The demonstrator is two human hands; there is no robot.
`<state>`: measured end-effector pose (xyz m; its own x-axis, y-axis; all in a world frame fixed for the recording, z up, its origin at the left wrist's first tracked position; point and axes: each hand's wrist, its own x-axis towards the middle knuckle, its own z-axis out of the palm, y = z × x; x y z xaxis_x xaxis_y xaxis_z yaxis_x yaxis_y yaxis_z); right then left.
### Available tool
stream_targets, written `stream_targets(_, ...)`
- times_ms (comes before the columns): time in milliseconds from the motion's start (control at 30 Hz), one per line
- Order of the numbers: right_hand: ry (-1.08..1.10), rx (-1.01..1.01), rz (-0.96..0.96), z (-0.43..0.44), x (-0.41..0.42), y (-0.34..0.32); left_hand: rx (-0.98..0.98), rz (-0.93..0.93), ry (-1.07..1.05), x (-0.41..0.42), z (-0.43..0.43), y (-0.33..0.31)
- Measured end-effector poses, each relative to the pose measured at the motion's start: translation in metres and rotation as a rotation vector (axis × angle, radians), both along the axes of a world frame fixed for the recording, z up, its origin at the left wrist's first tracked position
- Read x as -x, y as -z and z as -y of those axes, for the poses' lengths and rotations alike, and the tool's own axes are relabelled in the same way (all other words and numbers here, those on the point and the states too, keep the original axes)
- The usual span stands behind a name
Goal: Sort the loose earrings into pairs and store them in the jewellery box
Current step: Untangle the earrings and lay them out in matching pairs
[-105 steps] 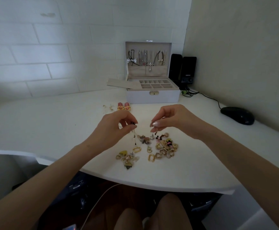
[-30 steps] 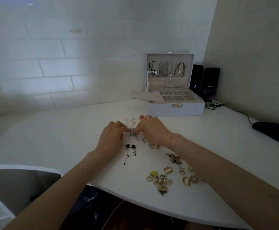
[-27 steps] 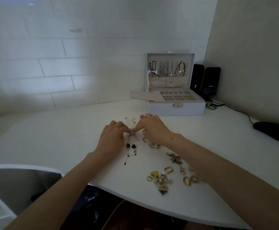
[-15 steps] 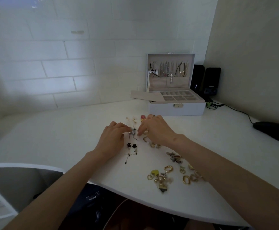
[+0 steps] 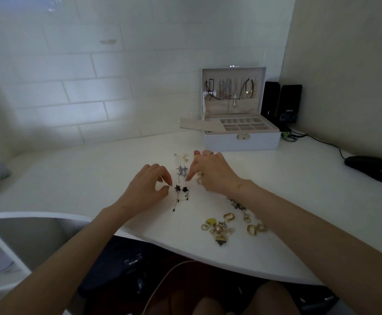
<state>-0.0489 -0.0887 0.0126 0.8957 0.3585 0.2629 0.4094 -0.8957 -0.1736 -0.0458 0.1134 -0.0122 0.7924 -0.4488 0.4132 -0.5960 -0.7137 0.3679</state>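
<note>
Left hand: the left hand (image 5: 149,189) sits low over the white desk (image 5: 83,178) with its fingers loosely curled. Thumb and forefinger are a narrow gap apart and, as far as this dim view shows, hold nothing.
Right hand: the right hand (image 5: 212,173) is palm down with its forefinger stretched down and to the left and the other fingers bent under. I can see nothing gripped in it.
Black pair: the black flower drop earrings (image 5: 182,189) lie side by side on the desk between the two hands, just beside the left thumb tip. Their thin beaded strands trail toward the near edge.
Grey-blue pair: the grey-blue spiky earrings (image 5: 181,170) lie just beyond the black ones, near the right forefinger tip.
Further back: the pale translucent earrings (image 5: 181,156) lie beyond those. The pink earrings (image 5: 196,153) are beside them, partly hidden by the right hand's fingers.
Unsorted heap: the loose gold hoop and heart earrings (image 5: 222,227) are scattered near the desk's front edge, beside the right forearm.
Box: the pale blue-grey jewellery box (image 5: 226,144) stands open at the back of the desk, well apart from the earrings. Its lid is upright with necklaces (image 5: 233,92) hanging inside it. The divided beige tray (image 5: 244,125) is exposed, and a flat beige insert (image 5: 197,125) juts out to the left.
Around: a black computer mouse (image 5: 372,168) lies at far right, and two black speakers (image 5: 283,103) stand just right of the box.
</note>
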Motion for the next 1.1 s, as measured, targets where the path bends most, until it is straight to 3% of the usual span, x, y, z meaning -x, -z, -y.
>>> stream_targets(133, -0.034, -0.14, -0.009, 0.002, 0.007, -0.006, -0.031, -0.017, 0.11, 0.004, -0.004, -0.003)
stream_targets(433, -0.093, 0.052, -0.038, 0.002, 0.016, 0.005, -0.138, -0.036, 0.077, 0.008, 0.004, 0.003)
stream_targets(567, -0.077, -0.001, -0.033, 0.008, 0.019, 0.002, -0.12, -0.018, 0.066, 0.01, 0.005, 0.001)
stream_targets(733, -0.058, -0.209, -0.104, 0.024, 0.036, -0.012, -0.064, 0.036, 0.114, 0.027, 0.014, -0.007)
stream_targets(933, -0.079, -0.283, -0.205, 0.053, 0.062, -0.014, -0.152, -0.087, 0.348, 0.06, 0.037, -0.017)
stream_targets(1100, -0.012, -0.292, -0.191, 0.081, 0.072, -0.012, -0.211, -0.206, 0.4, 0.065, 0.048, -0.014)
